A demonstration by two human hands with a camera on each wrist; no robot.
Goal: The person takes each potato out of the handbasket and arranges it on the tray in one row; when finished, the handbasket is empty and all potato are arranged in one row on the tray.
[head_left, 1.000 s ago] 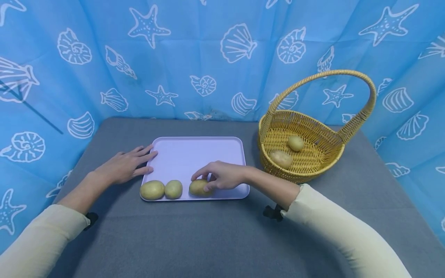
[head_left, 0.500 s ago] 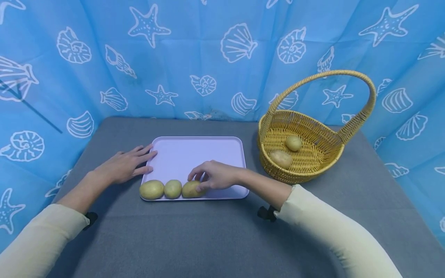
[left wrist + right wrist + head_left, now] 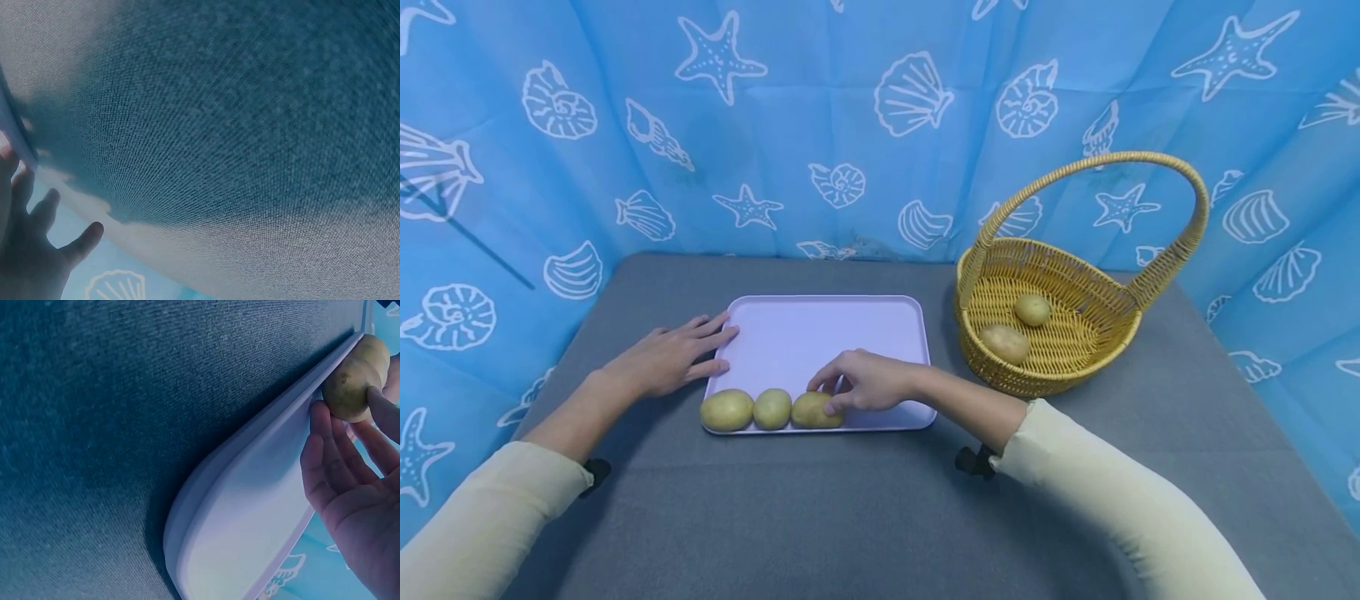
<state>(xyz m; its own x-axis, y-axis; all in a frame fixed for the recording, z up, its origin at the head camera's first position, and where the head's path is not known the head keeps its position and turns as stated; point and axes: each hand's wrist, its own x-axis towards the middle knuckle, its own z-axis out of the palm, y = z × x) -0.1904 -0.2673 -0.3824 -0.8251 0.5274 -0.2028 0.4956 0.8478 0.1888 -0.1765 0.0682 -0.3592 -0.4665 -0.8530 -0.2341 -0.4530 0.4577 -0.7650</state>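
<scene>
Along the near edge of a pale lilac tray (image 3: pixel 820 329) lie three potatoes in a row. The left potato (image 3: pixel 727 411) fills the near left corner, and a rounder potato (image 3: pixel 772 408) sits beside it. My right hand (image 3: pixel 872 379) holds the third potato (image 3: pixel 812 410) between thumb and fingers, up against the round one. In the right wrist view, the thumb presses on the near end of this potato (image 3: pixel 350 394). My left hand (image 3: pixel 673 358) rests with spread, straight fingers over the tray's left rim; the left wrist view shows those fingers (image 3: pixel 81 244) only in its corner.
Right of the tray stands a yellow woven basket (image 3: pixel 1037 383) with a tall arched handle. Two potatoes lie in it, a small round potato (image 3: pixel 1032 310) and a longer one (image 3: pixel 1004 343). Grey cloth (image 3: pixel 760 517) covers the table; a blue shell-patterned curtain (image 3: pixel 820 108) hangs behind.
My right hand has slid the third potato left along the tray, closing the gap to the round one. The small potato in the basket has shifted slightly left. The left hand stays put.
</scene>
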